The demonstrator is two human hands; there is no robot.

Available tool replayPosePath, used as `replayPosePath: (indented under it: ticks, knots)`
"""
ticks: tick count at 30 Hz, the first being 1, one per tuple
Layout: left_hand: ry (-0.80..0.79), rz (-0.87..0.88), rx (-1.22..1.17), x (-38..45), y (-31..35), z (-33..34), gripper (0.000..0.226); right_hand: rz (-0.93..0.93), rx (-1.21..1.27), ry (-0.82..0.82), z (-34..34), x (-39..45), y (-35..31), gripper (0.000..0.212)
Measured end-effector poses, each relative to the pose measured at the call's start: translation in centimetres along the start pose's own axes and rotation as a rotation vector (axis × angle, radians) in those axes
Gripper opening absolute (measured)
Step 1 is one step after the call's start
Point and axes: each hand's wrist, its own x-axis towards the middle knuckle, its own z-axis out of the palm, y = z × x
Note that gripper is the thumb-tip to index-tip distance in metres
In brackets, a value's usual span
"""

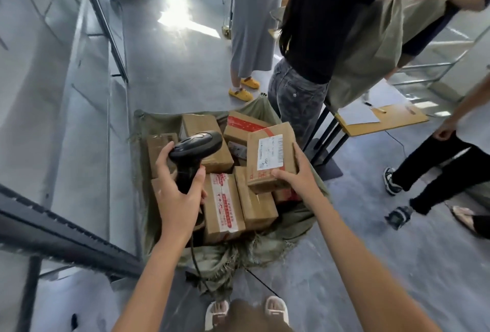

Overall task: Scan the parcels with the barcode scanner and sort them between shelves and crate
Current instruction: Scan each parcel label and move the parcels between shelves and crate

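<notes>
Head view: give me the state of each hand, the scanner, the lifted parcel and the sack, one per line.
Left hand: grips the scanner handle.
Scanner: held up, head toward the parcel.
Right hand: holds the lifted parcel.
Lifted parcel: label up.
Sack: open, boxes inside.

Brightness: even daylight, moderately bright, soft overall.
Light source: from the far end of the room; a white glare patch (183,17) burns out on the grey floor (371,252).
Shadows: faint and diffuse, deepest between the parcels (225,207) in the green sack (238,254).
Distortion: strong wide-angle bending; the shelf rail (66,236) at lower left and the forearms stretch toward the edges.
Blur: the left shelving (39,79) is smeared and soft; the corners lose detail.
Sharpness: best at centre, though the label (270,151) text stays unreadable.
</notes>
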Motion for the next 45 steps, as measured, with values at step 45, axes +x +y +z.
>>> replayPosePath:
  ticks: [45]
  knots:
    - [1.418, -0.064, 0.426, -44.5, 11.3, 8.8, 0.074, -1.308, -0.399, -1.155, 2.8, -26.3, 1.2, 0.068]
